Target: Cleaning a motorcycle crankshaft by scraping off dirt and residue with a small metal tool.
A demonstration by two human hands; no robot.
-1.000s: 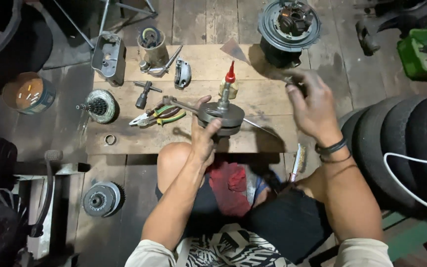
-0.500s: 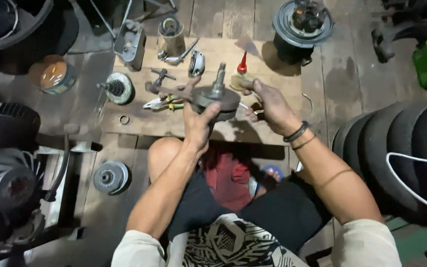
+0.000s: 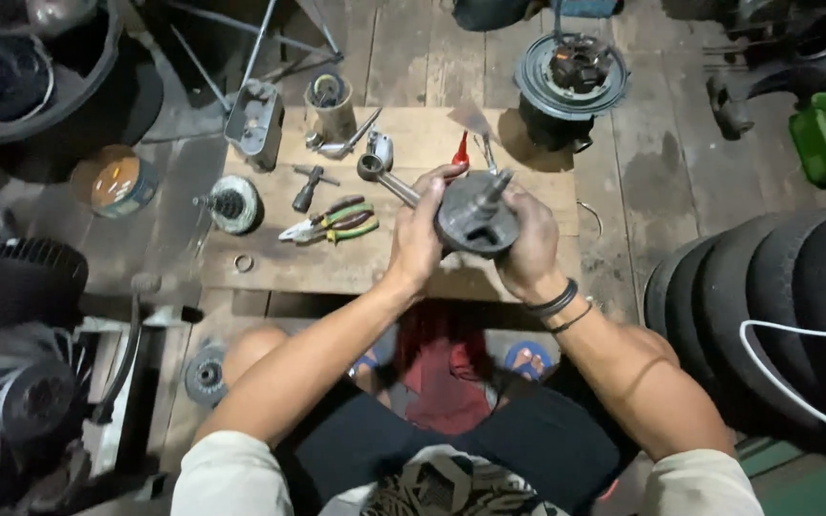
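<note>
Both hands hold a grey metal crankshaft (image 3: pixel 475 218) with a round flywheel body and a short shaft sticking up. My left hand (image 3: pixel 419 232) grips its left side, where a connecting rod (image 3: pixel 386 177) juts out toward the upper left. My right hand (image 3: pixel 530 241) wraps the right side of the part. The part is lifted a little above a wooden board (image 3: pixel 279 263) on the floor. A red-capped oil bottle (image 3: pixel 460 150) stands just behind my left hand.
On the board lie green-handled pliers (image 3: pixel 332 221), a T-handle tool (image 3: pixel 305 186), a toothed round part (image 3: pixel 230 204), a small ring (image 3: pixel 243 262) and a metal cylinder (image 3: pixel 328 104). A round engine cover (image 3: pixel 570 76) sits behind; tyres (image 3: pixel 776 315) at right, engine parts at left.
My right hand came in from the right and closed on the crankshaft. Both hands lifted and tilted the part off the board toward me.
</note>
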